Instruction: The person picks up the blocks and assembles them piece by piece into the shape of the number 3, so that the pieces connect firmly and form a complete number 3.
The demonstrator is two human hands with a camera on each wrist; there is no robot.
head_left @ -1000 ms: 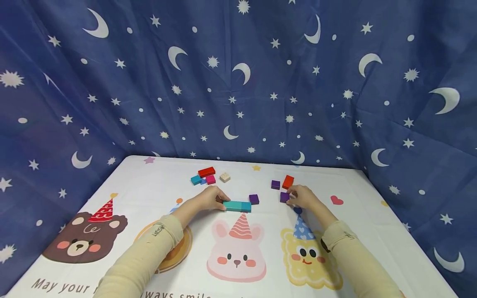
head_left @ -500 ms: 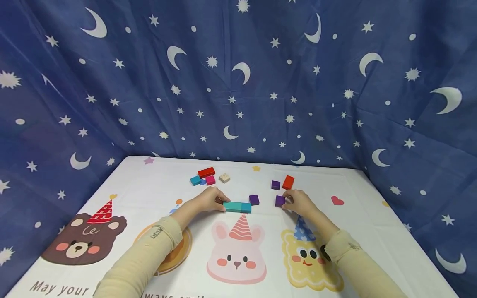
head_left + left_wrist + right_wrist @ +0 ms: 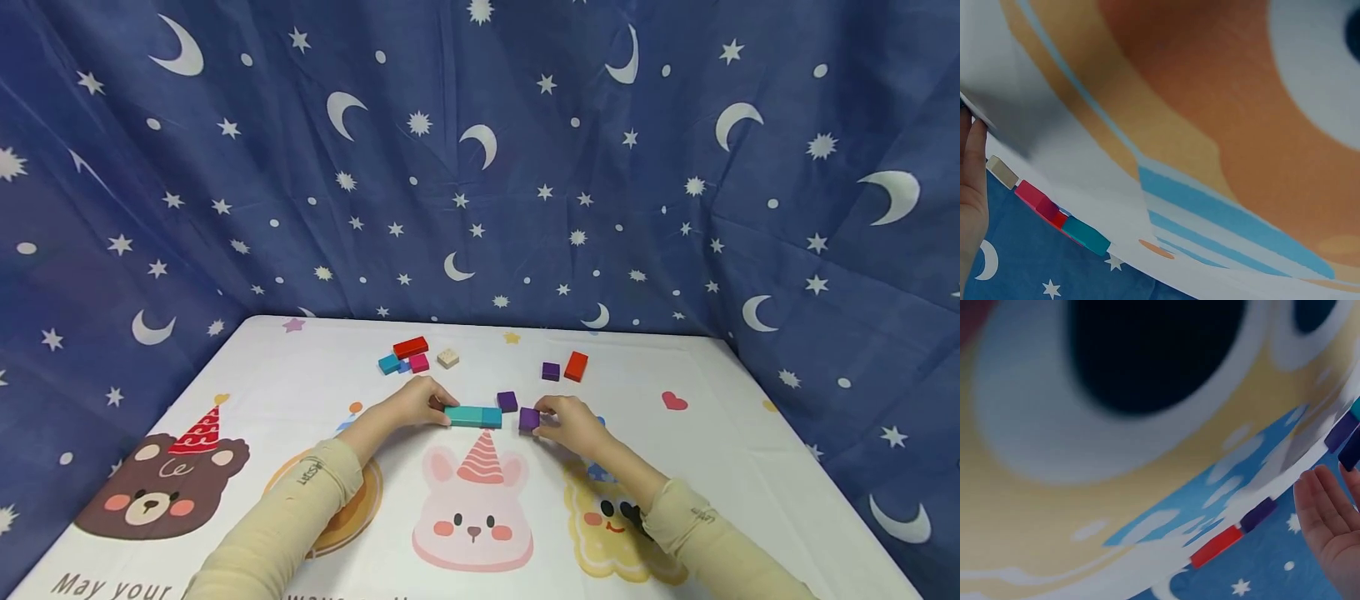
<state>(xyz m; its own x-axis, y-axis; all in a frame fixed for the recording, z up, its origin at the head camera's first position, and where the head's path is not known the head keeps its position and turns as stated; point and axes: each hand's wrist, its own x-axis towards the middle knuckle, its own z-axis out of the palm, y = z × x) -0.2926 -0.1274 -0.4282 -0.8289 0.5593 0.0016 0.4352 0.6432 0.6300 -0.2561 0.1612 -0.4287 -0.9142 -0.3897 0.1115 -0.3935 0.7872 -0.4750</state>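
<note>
My left hand (image 3: 422, 402) pinches the left end of a long teal block (image 3: 463, 416) on the table. A square blue-teal block (image 3: 491, 417) sits against its right end. My right hand (image 3: 573, 425) grips a square purple block (image 3: 529, 419) between thumb and fingers, a short gap right of the teal row. Just behind that gap lies a second purple block (image 3: 507, 401). In the left wrist view only part of the left hand (image 3: 972, 181) shows at the edge. The right wrist view shows the right hand (image 3: 1332, 531) with the dark purple block (image 3: 1352, 450) at its fingertips.
At the back left are a red block (image 3: 411, 347), a blue block (image 3: 389, 364), a pink block (image 3: 418, 363) and a beige block (image 3: 447, 358). Another purple block (image 3: 551, 372) and an orange-red block (image 3: 576, 367) lie back right. A dark blue curtain (image 3: 480, 208) hangs behind the table.
My right hand has moved left and slightly nearer with the purple block, bringing it close to the teal row. The left hand keeps its hold on the teal block.
</note>
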